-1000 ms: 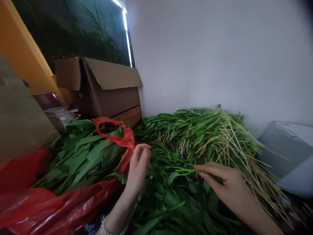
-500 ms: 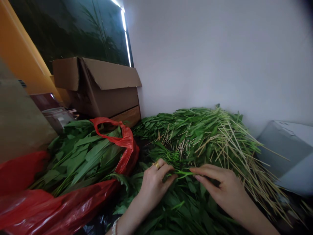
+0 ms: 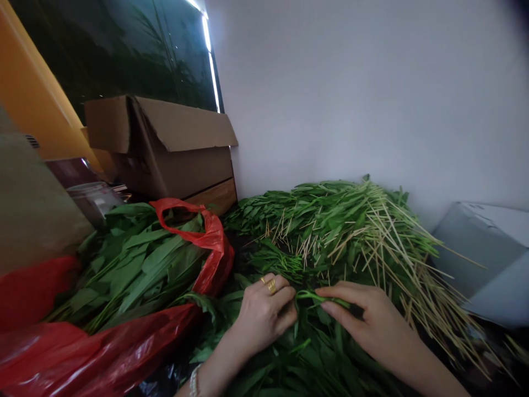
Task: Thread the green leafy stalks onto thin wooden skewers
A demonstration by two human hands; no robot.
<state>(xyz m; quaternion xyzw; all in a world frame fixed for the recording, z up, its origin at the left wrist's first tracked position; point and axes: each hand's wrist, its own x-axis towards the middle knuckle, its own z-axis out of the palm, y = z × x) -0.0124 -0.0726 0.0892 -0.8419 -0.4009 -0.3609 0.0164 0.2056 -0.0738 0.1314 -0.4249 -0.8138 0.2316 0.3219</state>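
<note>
Between my two hands runs a green leaf stem [image 3: 308, 296], bent in a loop. My left hand [image 3: 264, 309], with gold rings on it, is closed on the stem's left end, and the fingertips are partly hidden. My right hand [image 3: 367, 317] pinches the other end between thumb and fingers, and a bit of green pokes out past the thumb. Beneath both hands lie loose green leaves [image 3: 326, 358]. Just behind them is a small heap of thin green stems [image 3: 287, 263].
To the left, a red plastic bag [image 3: 217, 242] holds large leaves [image 3: 152, 259]. A leafy pile [image 3: 326, 201] with thin pale sticks [image 3: 386, 226] lies along the wall [image 3: 351, 94]. A cardboard box [image 3: 185, 129] stands behind, and a white box [image 3: 491, 248] at right.
My left fist has turned and closed more over the stem. The stem was straighter and forked between my hands; now it curves in a loop. My right hand has shifted slightly left.
</note>
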